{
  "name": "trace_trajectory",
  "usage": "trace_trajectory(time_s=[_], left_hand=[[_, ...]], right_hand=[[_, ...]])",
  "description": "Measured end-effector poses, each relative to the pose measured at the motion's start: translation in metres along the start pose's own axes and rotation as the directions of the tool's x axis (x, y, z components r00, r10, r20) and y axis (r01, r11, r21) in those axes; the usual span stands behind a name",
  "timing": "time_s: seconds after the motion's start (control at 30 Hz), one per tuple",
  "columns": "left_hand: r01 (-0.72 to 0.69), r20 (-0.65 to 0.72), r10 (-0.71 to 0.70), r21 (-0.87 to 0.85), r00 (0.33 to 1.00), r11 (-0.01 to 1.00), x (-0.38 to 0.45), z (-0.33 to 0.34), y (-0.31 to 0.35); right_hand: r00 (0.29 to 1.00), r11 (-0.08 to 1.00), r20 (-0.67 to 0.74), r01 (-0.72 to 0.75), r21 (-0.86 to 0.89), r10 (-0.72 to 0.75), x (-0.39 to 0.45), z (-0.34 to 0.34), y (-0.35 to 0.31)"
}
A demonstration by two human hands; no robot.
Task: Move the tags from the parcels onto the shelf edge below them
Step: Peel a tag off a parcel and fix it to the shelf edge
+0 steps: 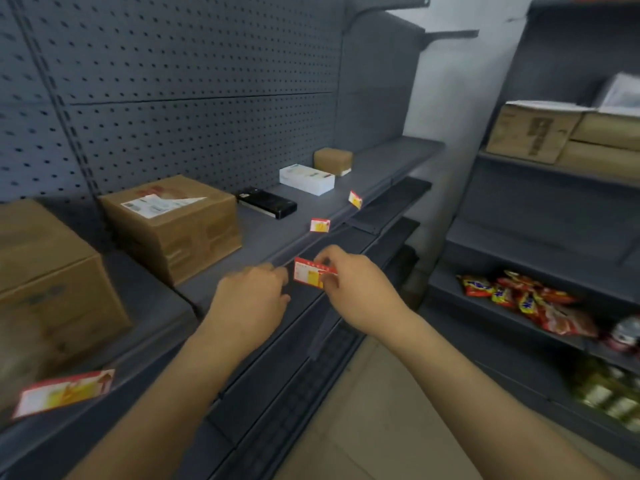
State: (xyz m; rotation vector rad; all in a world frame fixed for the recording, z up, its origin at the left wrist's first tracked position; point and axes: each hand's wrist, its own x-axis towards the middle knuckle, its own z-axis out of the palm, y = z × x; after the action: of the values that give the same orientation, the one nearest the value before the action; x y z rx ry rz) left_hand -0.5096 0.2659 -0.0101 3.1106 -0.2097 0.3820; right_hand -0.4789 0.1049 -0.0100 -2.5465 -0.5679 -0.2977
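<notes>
At the centre of the frame the right hand (349, 285) pinches a red and yellow tag (311, 273) against the front edge of the grey shelf (263, 237). The left hand (252, 296) sits just beside it with fingers curled at the shelf edge; whether it grips anything I cannot tell. Two more tags (319, 225) (355, 199) stand on the edge further right, and another (64, 393) at lower left. Behind them sit cardboard boxes (173, 223), a black box (266, 202) and a white box (306, 178).

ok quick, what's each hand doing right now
left hand: fingers curled at the shelf edge, grip cannot be told
right hand: pinching a tag
</notes>
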Motion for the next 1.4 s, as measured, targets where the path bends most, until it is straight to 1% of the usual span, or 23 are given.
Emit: trace_trajectory(time_s=[0.2,0.33,0.47,0.57,0.7,0.83,1.03,1.17,1.27,1.4], left_hand=[[-0.085,0.016,0.085,-0.004,0.996,0.996,0.08,0.025,0.045],[-0.126,-0.019,0.125,-0.018,0.992,0.992,0.145,0.04,0.062],[-0.178,-0.011,0.178,-0.034,0.984,0.983,0.214,0.05,0.084],[-0.196,-0.02,0.195,-0.054,0.981,0.979,0.258,0.055,0.101],[-0.212,0.025,0.213,-0.044,0.977,0.976,0.306,0.073,0.123],[-0.165,0.07,0.167,-0.029,0.983,0.986,0.355,0.092,0.139],[-0.024,0.09,0.026,-0.022,0.996,0.999,0.423,0.112,0.167],[0.031,0.075,-0.03,-0.012,0.997,0.999,0.457,0.125,0.181],[0.064,0.117,-0.068,0.033,0.991,0.997,0.482,0.14,0.185],[0.102,0.173,-0.111,0.065,0.979,0.993,0.525,0.164,0.19]], right_hand=[[0.998,0.998,-0.034,-0.062,-0.019,0.062,0.042,-0.013,0.081],[0.994,0.995,-0.053,-0.094,-0.037,0.092,0.082,-0.017,0.126],[0.991,0.988,-0.036,-0.135,-0.07,0.132,0.122,-0.032,0.17],[0.984,0.981,-0.049,-0.174,-0.083,0.171,0.148,-0.042,0.206],[0.977,0.974,-0.034,-0.214,-0.078,0.212,0.176,-0.046,0.257],[0.981,0.979,-0.007,-0.192,-0.073,0.192,0.216,-0.049,0.307],[0.997,0.997,0.038,-0.071,-0.024,0.072,0.281,-0.058,0.373],[0.994,0.997,0.087,-0.068,0.045,0.064,0.322,-0.059,0.414],[0.996,0.994,0.077,-0.05,0.095,0.042,0.354,-0.063,0.441],[0.998,0.995,0.059,0.016,0.097,-0.022,0.402,-0.061,0.478]])
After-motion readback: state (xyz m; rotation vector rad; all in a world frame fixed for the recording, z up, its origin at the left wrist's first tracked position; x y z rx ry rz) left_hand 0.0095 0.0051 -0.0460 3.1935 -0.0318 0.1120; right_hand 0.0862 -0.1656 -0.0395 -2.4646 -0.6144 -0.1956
